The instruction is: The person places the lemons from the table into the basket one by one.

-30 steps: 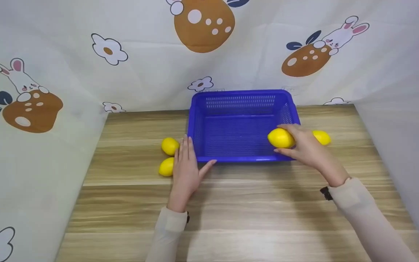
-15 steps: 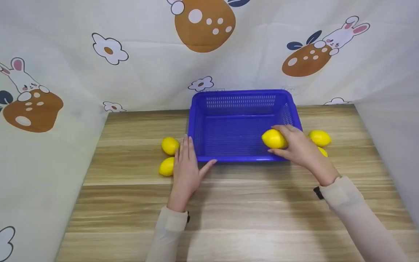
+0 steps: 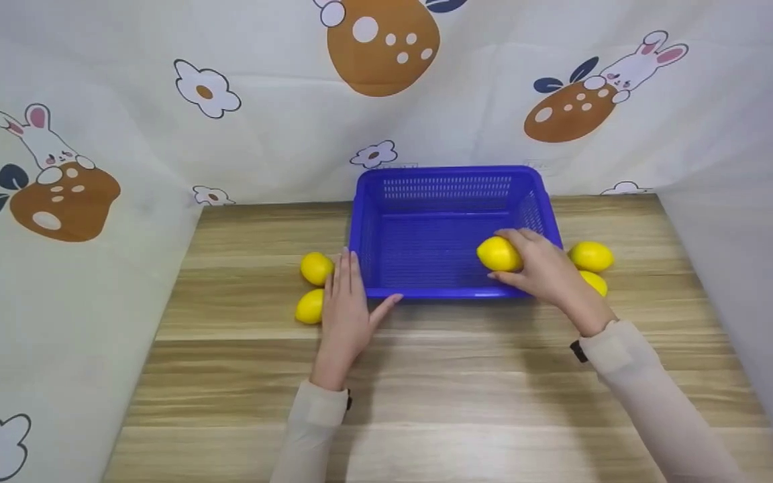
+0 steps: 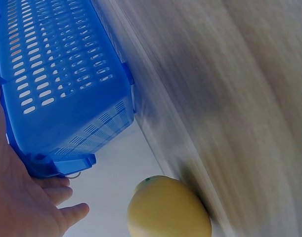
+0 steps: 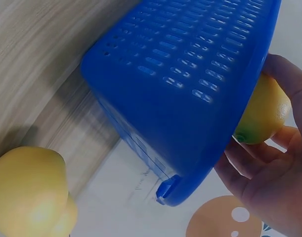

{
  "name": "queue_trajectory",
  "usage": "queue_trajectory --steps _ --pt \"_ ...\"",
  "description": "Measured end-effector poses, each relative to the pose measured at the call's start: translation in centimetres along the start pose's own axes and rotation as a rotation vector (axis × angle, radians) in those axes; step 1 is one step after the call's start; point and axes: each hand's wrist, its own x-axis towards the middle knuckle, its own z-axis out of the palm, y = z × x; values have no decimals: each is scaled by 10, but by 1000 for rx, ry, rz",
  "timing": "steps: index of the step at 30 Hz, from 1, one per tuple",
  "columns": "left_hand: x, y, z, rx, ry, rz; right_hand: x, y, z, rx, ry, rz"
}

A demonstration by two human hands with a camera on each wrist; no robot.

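A blue plastic basket (image 3: 427, 293) with slotted walls stands near the back of the table. Over its right front corner, my right hand (image 3: 546, 272) grips a yellow lemon (image 3: 498, 254) between thumb and fingers. The right wrist view shows that lemon (image 5: 263, 111) partly behind the basket rim, with a green tip. My left hand (image 3: 347, 315) lies against the basket's left front corner, fingers straight and thumb out along the front rim. In the left wrist view its fingers reach around the corner of the basket (image 4: 66, 123).
Two lemons lie left of the basket, a far lemon (image 3: 316, 268) and a near lemon (image 3: 309, 307) partly behind my left hand. To the right are a lemon (image 3: 591, 256) and another lemon (image 3: 594, 284). A patterned cloth (image 3: 279, 134) hangs behind the wooden table (image 3: 440, 396).
My right hand has carried its lemon a little leftward over the basket, uncovering a second lemon on the right. My left hand stays at the basket's corner.
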Motion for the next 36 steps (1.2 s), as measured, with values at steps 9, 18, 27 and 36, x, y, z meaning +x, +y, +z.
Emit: queue_trajectory --steps 9,18,27,36 --pt "1 0 -1 7 -8 -10 11 -1 8 9 -21 -12" --pt "1 0 0 6 -1 -4 18 3 17 21 -55 7" --pt "0 0 0 -1 -2 -9 27 9 25 -10 -96 19" --pt "0 0 -1 -6 -11 -10 35 10 30 -18 -132 14"
